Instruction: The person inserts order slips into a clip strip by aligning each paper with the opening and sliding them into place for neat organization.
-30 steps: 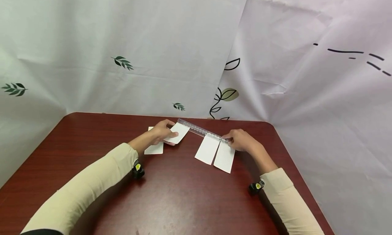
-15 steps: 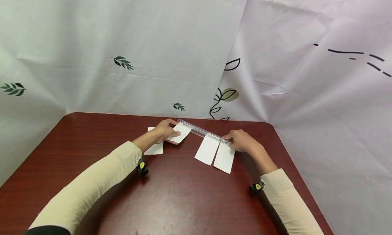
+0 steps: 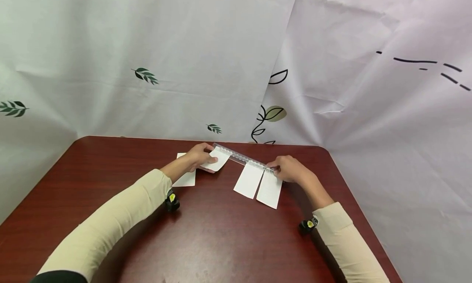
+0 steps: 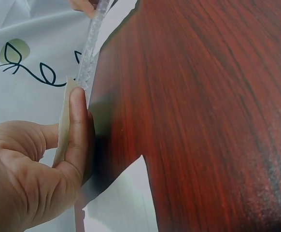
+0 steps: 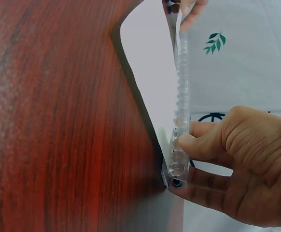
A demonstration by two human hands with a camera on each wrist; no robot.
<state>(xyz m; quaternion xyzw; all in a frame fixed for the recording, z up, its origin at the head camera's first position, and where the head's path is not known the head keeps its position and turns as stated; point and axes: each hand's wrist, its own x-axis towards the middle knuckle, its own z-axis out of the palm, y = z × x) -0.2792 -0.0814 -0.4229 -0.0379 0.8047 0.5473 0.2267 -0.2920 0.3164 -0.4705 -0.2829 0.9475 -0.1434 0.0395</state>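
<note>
A clear plastic ruler-like strip (image 3: 239, 156) with a row of round shapes slants across the back of the table in the head view. My right hand (image 3: 291, 169) pinches its right end between thumb and fingers, as the right wrist view also shows. Two white paper cards (image 3: 248, 179) extend from the strip's right half towards me. My left hand (image 3: 199, 156) pinches another white card (image 3: 222, 156) at the strip's left end; whether it also grips the strip I cannot tell. One more white card (image 3: 187, 179) lies partly hidden under the left hand.
The reddish-brown wooden table (image 3: 221, 233) has rounded back corners. A pale cloth (image 3: 177, 49) with leaf prints hangs right behind it and along the right side. Both wrists carry a small black camera (image 3: 172, 201).
My left hand has shifted slightly to the right with its card, closer along the strip. The right hand, the strip and the other cards stay nearly still.
</note>
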